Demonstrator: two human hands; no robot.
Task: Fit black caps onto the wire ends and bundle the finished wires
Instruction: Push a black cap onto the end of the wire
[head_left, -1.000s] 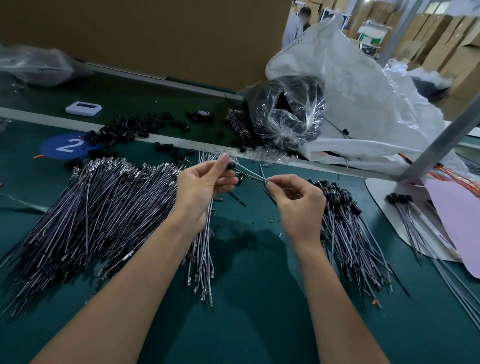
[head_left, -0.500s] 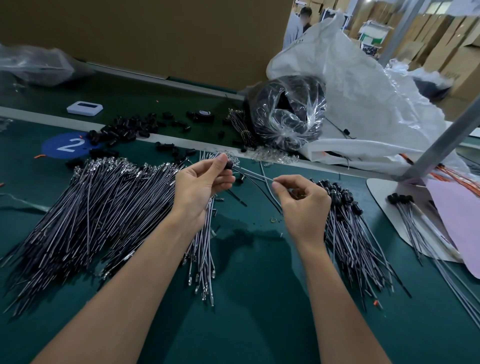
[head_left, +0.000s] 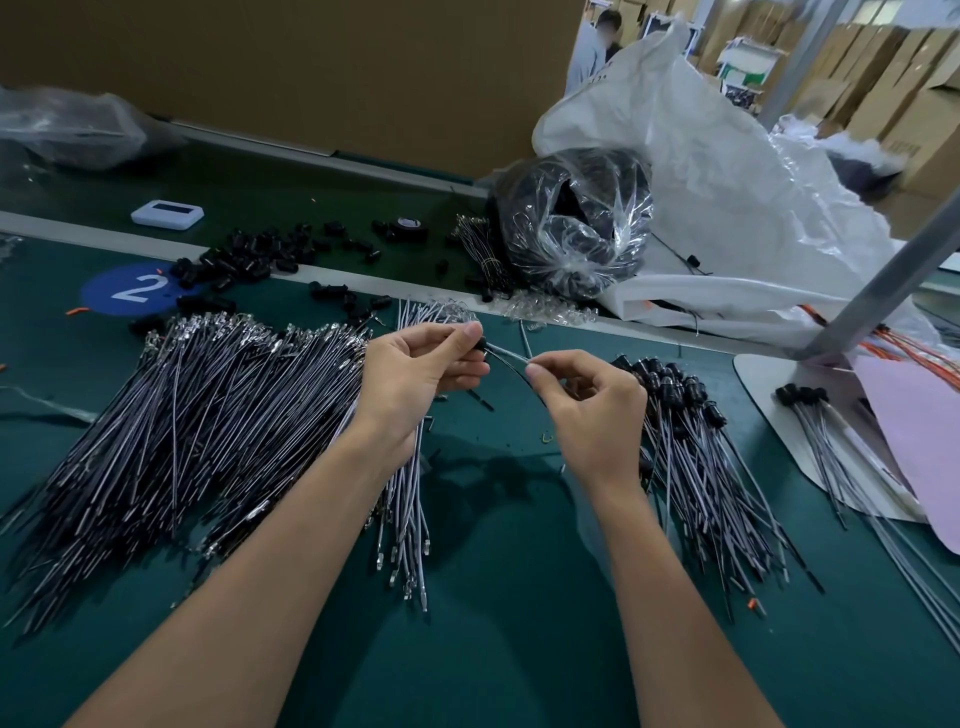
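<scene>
My left hand (head_left: 421, 369) pinches a black cap (head_left: 481, 344) between thumb and forefinger, and a small bunch of grey wires (head_left: 408, 499) hangs below its palm. My right hand (head_left: 592, 405) pinches a thin grey wire (head_left: 506, 355) that runs straight into the cap. A big heap of uncapped grey wires (head_left: 176, 431) fans out to the left. Capped wires (head_left: 691, 457) lie in a pile right of my right hand. Loose black caps (head_left: 244, 257) are scattered at the back of the green mat.
A clear bag of black parts (head_left: 571, 223) rests against a large white sack (head_left: 727, 197) at the back right. A second small bundle of capped wires (head_left: 815, 421) lies on a white board by a metal pole (head_left: 883, 280). A white device (head_left: 166, 214) and a blue "2" sticker (head_left: 130, 288) sit back left.
My right hand has moved closer to my left hand, shortening the visible stretch of wire between them. My left hand has stayed where it was.
</scene>
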